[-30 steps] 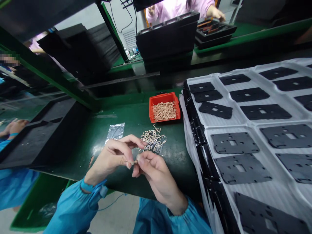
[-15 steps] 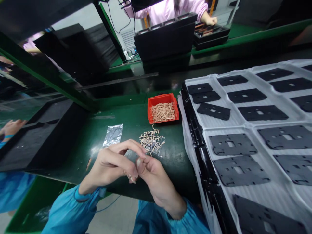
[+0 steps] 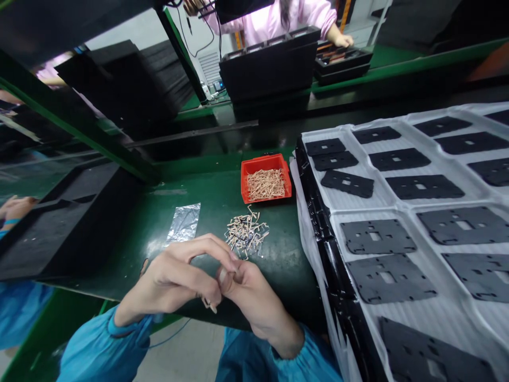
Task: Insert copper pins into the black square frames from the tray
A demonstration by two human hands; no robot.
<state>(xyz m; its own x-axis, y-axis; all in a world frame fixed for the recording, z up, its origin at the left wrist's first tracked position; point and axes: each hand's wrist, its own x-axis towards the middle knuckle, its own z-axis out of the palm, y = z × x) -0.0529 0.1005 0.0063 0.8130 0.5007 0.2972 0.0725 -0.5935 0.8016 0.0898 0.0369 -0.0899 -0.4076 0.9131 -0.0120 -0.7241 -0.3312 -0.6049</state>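
My left hand (image 3: pixel 178 278) and my right hand (image 3: pixel 254 297) meet fingertip to fingertip above the near edge of the green table. A small beige bent strip (image 3: pixel 209 305) pokes out below the curled fingers of my left hand, which is closed on it. The thumb and fingers of my right hand are pinched together; what lies between them is hidden. Just beyond my fingers is a loose pile of small beige and dark strips (image 3: pixel 247 232). Behind the pile stands a red bin (image 3: pixel 246 199) filled with similar beige strips.
To the right, a white-lined tray (image 3: pixel 397 206) holds flat black plates (image 3: pixel 376 236) with cut-outs. A see-through plastic bag (image 3: pixel 184 223) lies on the green table (image 3: pixel 214 185). Black boxes (image 3: pixel 270 69) stand at the back, near a person in pink. Another person's hand (image 3: pixel 18 208) is at far left.
My left hand has shifted slightly left and down, and the beige strip's visible end has moved with it. Both hands stay together at the fingertips. The person in pink has moved an arm a little.
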